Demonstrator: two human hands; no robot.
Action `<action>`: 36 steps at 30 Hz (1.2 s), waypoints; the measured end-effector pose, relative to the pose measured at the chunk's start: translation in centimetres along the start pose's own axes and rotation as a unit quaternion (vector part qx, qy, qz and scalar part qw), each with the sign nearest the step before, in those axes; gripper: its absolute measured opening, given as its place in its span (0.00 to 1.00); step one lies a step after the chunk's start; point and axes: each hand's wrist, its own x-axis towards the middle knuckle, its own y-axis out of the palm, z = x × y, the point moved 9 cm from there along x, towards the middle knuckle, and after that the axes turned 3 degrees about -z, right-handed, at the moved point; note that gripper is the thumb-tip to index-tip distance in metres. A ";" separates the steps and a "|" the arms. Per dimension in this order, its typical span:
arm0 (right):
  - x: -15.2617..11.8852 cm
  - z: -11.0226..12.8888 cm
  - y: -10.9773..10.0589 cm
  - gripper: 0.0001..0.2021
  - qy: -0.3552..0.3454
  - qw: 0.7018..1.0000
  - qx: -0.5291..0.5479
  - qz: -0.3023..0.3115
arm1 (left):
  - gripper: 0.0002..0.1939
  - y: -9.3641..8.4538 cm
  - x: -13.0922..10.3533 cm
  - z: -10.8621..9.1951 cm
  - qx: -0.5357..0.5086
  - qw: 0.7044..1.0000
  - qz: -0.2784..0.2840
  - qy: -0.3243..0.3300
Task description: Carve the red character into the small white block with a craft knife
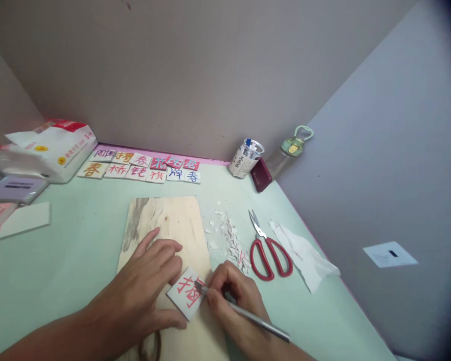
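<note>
A small white square tile (185,301) with a red character lies turned on the wooden board (184,215). My left hand (146,286) grips its left side, the thumb at the lower edge and the curled fingers at the upper left. In my right hand (236,301) is a silver craft knife (259,320), held like a pen. Its blade tip is over the red strokes on the tile. White shavings (231,238) are scattered right of the board, beyond my right hand.
Red-handled scissors (262,245) and a crumpled tissue (304,255) lie at the right. Behind stand two rows of character tiles (137,172), a can (244,163), a dark red box (261,175) and a bottle (285,153). A tissue pack (56,155) sits back left.
</note>
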 end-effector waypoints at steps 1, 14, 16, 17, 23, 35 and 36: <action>0.0 -0.1 0.0 0.10 0.006 1.000 0.003 -0.002 | 0.35 0.1 0.0 0.2 -0.006 1.000 0.005 -0.007; -0.1 0.0 0.3 0.11 0.025 1.000 0.006 -0.013 | 0.32 0.2 0.0 -0.4 -0.008 0.999 -0.022 -0.021; -0.2 0.3 0.4 0.11 0.013 1.000 -0.009 -0.017 | 0.31 0.2 0.0 -0.8 0.002 0.999 -0.031 -0.016; -0.2 0.4 0.5 0.11 0.009 1.000 -0.016 -0.019 | 0.30 0.2 0.0 -1.0 0.006 0.999 -0.035 -0.012; -0.3 0.7 0.6 0.10 -0.010 0.999 -0.036 -0.023 | 0.28 0.2 -0.3 -1.0 0.001 0.999 -0.032 -0.020; -1.6 1.6 1.1 0.08 -0.184 0.974 -0.111 -0.076 | 0.22 0.0 -0.2 -1.1 -0.019 0.999 -0.028 -0.019; -2.0 2.2 1.1 0.08 -0.226 0.960 -0.133 -0.096 | 0.21 0.1 -0.2 -1.2 -0.015 0.999 -0.028 -0.018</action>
